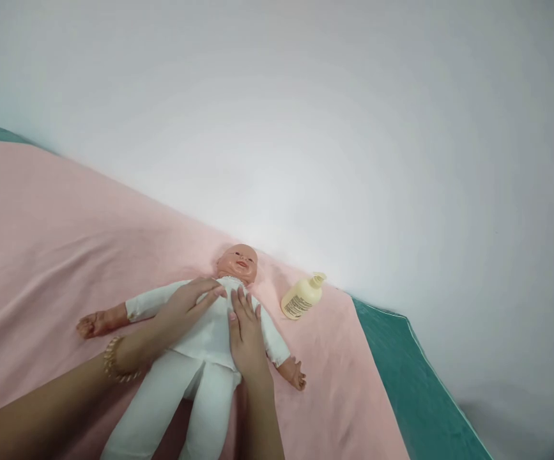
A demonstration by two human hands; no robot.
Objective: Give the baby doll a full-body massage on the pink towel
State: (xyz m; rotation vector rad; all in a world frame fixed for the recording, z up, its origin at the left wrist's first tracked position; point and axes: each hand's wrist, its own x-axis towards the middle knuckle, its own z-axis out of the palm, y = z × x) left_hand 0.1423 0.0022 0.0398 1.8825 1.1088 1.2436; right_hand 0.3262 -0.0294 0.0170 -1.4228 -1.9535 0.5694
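A baby doll (204, 332) with a white cloth body lies on its back, head toward the wall and arms spread to both sides. My left hand (185, 306) rests on the doll's chest at its shoulder, fingers stretched out and pointing toward the middle. On the other side of the chest, my right hand (246, 332) lies flat with its fingers extended up toward the doll's neck. Neither hand grips anything. A pale yellow pump bottle (302, 298) stands beside the doll's head, to the right of my right hand.
A pink sheet (89, 255) with wrinkles on the left lies beneath the doll. Green cloth (401, 358) shows past its right edge and at the far left. A plain white wall (277, 128) rises right behind the doll's head and the bottle.
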